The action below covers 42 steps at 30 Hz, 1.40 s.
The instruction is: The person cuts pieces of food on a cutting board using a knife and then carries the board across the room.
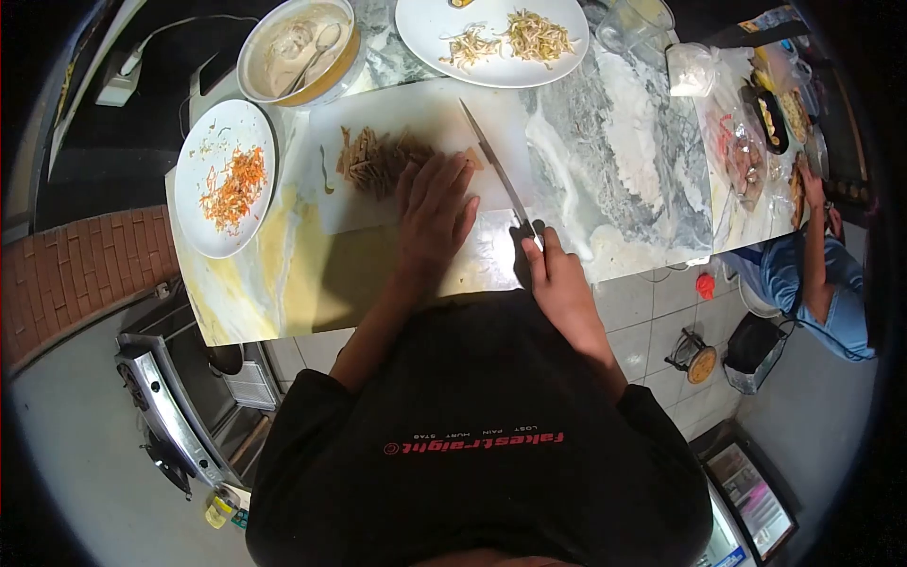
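The right grip (559, 274) is closed around the handle of a long knife (496, 165), whose blade points away from the body and slants slightly towards the left. The left grip (435, 203) is not clenched: it lies palm down with the fingers stretched out and the thumb spread, laid over the near end of a heap of thin brown strips (364, 161). The heap reaches out to the left of that grip, and a small flat tan piece (474, 161) shows just beside its fingertips, between them and the blade. Under the heap and the left grip is a pale cutting board (416, 99), with a thin green shred (327, 172) on it left of the strips. The board rests on a marble bench (624, 151).

Farther left of the left grip, a white plate (194, 203) carries orange shreds (236, 186). Beyond the left grip, past the board, stands a bowl (248, 71) of pale mixture with a spoon (326, 40) in it. Beyond the knife, a larger white plate (416, 33) bears bean sprouts (539, 38). Well apart, to the right of the right grip, are plastic bags (742, 142) and another person in blue (841, 283).
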Motion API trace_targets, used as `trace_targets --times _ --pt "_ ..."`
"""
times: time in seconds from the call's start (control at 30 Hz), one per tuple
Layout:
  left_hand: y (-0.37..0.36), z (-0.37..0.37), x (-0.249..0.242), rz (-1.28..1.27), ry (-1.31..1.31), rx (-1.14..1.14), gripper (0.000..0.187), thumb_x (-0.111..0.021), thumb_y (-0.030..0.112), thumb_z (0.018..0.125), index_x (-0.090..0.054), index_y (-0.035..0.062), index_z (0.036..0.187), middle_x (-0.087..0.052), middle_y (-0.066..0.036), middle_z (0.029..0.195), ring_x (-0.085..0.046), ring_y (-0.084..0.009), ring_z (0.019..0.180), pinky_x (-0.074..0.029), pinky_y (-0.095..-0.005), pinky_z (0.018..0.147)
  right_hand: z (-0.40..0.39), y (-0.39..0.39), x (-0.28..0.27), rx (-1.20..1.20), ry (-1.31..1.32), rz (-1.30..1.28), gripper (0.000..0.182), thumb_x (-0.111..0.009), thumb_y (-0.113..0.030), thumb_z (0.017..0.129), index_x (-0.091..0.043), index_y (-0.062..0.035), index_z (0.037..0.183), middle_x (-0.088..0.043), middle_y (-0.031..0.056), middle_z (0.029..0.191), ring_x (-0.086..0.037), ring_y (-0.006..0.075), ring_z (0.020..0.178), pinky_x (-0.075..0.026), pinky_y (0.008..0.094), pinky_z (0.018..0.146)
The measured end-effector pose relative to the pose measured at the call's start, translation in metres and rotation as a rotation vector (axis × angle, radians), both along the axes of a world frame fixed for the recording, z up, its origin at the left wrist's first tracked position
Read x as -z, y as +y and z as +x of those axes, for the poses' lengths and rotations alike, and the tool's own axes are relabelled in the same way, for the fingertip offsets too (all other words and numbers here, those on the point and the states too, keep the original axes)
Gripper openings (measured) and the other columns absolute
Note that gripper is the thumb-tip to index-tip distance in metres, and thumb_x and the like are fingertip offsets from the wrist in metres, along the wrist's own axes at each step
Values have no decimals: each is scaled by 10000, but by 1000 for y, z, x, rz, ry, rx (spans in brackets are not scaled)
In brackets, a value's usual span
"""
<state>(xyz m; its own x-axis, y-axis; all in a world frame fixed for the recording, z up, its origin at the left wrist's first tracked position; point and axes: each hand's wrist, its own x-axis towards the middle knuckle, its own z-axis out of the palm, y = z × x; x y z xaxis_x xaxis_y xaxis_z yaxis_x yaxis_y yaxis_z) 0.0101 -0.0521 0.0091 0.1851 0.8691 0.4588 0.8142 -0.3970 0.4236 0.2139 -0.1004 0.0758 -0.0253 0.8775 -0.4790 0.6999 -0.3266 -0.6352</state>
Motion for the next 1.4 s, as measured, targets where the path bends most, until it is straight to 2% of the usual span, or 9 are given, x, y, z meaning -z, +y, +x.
trace_targets --times 0.07,0.3,0.37,0.5,0.6,0.83,1.13,1.33,1.4 --pt "2 0 6 -5 33 29 478 -763 220 903 -650 112 1355 -622 -47 1416 -538 -277 1359 -357 -526 1172 0 1 4 -4 19 30 340 -478 -305 1111 -532 7 1233 -660 332 768 -640 561 800 -485 594 672" --pt "2 -1 10 11 46 52 490 -776 235 898 -643 116 1354 -617 -42 1418 -520 -268 1385 -346 -525 1184 -3 2 1 -31 148 112 282 -482 -224 1104 -503 -16 1293 -655 315 751 -656 548 792 -492 560 678" --pt "2 -1 10 22 -18 35 469 -783 232 891 -658 107 1326 -630 -52 1394 -530 -265 1375 -346 -518 1187 -3 1 5 -20 247 225 327 -493 -168 1092 -473 -57 1399 -660 299 772 -668 527 776 -508 526 688" --pt "5 -4 17 75 -46 33 458 -787 233 886 -671 96 1307 -645 -59 1370 -543 -263 1363 -337 -508 1194 -1 4 5 -89 256 370 393 -500 -127 1083 -455 -111 1473 -657 286 785 -674 504 765 -515 479 685" --pt "1 -3 18 28 -52 25 447 -789 236 884 -682 91 1292 -652 -60 1360 -552 -263 1355 -322 -500 1202 2 4 8 -135 251 321 439 -486 -99 1083 -453 -149 1517 -606 287 731 -652 504 746 -493 446 645" --pt "1 -2 11 -16 -64 13 475 -777 237 892 -668 75 1324 -632 -68 1393 -536 -268 1367 -320 -493 1200 2 13 -6 -187 202 247 459 -477 -86 1084 -439 -160 1535 -590 290 702 -640 510 715 -476 461 609" --pt "4 0 5 -103 13 45 506 -751 287 920 -643 84 1370 -611 -53 1434 -505 -263 1392 -327 -503 1193 3 18 -11 -208 195 267 464 -476 -49 1073 -462 -156 1524 -623 306 811 -637 520 776 -503 431 652" --pt "3 1 5 -110 25 22 520 -754 278 920 -627 113 1397 -583 -39 1462 -503 -264 1389 -321 -515 1205 11 15 -10 -159 221 103 464 -468 -58 1081 -455 -148 1536 -659 292 874 -663 506 843 -529 440 729" --pt "4 2 0 -134 23 40 524 -757 265 919 -625 122 1405 -581 -40 1458 -510 -266 1379 -318 -526 1208 14 10 1 -152 282 273 466 -477 -75 1086 -451 -156 1544 -635 252 803 -651 484 785 -518 417 711"
